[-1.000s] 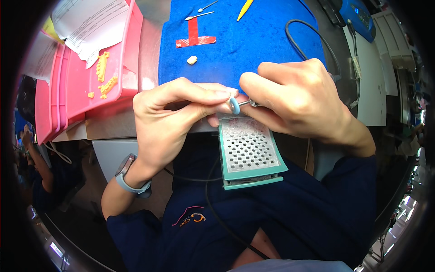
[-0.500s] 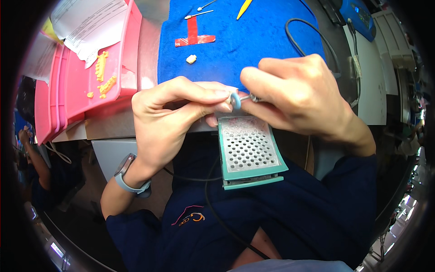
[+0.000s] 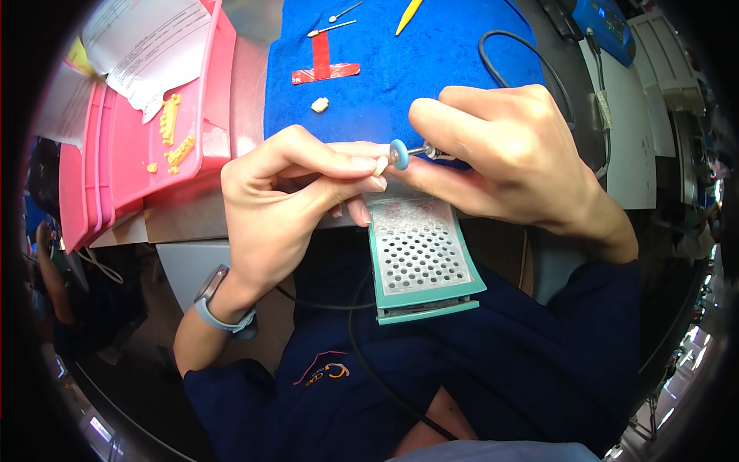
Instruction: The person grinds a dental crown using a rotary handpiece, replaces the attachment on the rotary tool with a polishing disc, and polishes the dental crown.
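Note:
My left hand (image 3: pixel 296 173) pinches a small cream-coloured tooth crown (image 3: pixel 382 164) between thumb and fingertips. My right hand (image 3: pixel 500 150) is closed round a rotary handpiece (image 3: pixel 433 151), most of it hidden by the fingers. From its metal tip a thin shank carries a round blue polishing wheel (image 3: pixel 399 155), right beside the crown. Whether wheel and crown touch, I cannot tell. Below the hands a green-framed dust extraction grille (image 3: pixel 425 258), with many holes and pale dust at its top, juts out from the bench edge.
On the blue towel (image 3: pixel 431 61) lie another cream crown (image 3: pixel 320 105), two burs (image 3: pixel 332 28), red tape (image 3: pixel 325 73) and a yellow pencil-like tool (image 3: pixel 409 17). Left stands a pink tray (image 3: pixel 215 100) with orange pieces (image 3: pixel 169 119) and papers. A blue control unit (image 3: pixel 604 31) and cable (image 3: pixel 493 58) are at right.
The wheel has turned to show more of its edge, and the crown shows more plainly between my left fingertips. Both hands keep their grips. The whole view has shifted slightly.

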`<state>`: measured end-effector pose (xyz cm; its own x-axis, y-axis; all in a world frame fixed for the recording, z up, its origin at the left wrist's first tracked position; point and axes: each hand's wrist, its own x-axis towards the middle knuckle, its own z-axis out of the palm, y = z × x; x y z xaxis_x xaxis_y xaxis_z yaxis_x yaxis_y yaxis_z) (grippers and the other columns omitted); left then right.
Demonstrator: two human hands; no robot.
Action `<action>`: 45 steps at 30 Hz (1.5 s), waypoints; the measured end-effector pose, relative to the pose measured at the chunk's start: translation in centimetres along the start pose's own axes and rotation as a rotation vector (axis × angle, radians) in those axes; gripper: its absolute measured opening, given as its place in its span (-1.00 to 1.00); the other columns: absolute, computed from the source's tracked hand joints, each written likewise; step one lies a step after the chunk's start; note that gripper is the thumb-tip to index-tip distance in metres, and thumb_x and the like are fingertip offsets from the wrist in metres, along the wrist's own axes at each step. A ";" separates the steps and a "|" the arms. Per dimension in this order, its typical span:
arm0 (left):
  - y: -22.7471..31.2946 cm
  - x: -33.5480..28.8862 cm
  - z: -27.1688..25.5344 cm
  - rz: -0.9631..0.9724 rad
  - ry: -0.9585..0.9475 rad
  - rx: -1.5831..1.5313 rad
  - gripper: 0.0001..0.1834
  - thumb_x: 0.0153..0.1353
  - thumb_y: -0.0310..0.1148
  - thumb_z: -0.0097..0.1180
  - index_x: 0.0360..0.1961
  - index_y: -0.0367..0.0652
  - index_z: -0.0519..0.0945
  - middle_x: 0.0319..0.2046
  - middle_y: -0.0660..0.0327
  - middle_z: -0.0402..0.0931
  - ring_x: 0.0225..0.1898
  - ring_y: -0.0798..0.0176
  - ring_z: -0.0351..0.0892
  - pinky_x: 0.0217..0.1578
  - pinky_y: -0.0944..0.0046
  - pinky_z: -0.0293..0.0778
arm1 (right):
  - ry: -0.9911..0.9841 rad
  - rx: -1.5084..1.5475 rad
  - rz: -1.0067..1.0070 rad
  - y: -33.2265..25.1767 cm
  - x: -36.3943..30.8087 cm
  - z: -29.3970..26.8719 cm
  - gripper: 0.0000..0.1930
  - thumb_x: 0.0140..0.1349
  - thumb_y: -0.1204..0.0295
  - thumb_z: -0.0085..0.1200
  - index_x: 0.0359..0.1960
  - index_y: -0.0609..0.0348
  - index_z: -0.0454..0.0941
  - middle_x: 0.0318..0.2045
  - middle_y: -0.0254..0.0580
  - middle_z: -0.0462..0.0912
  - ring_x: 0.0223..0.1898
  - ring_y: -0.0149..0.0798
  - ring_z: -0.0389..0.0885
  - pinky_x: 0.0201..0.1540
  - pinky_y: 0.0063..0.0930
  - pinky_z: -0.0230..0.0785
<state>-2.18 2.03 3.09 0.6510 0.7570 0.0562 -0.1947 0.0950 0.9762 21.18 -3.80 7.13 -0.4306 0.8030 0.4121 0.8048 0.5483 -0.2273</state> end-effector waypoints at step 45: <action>-0.2 0.2 -0.1 0.045 -0.043 -0.055 -0.92 0.30 -0.73 0.17 -0.29 -0.36 0.58 -0.12 -0.18 0.72 -0.41 0.29 0.74 -0.48 0.43 0.61 | -0.027 0.001 -0.019 -0.7 -0.2 0.4 -0.75 0.00 0.41 0.41 -0.44 0.11 0.51 -0.64 -0.30 0.36 -0.66 -0.23 0.49 -0.63 -0.33 0.29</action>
<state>-2.05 2.22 2.86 0.6716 0.7328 0.1096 -0.2634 0.0979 0.9597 20.53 -4.30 6.84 -0.4566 0.7986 0.3921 0.7960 0.5636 -0.2210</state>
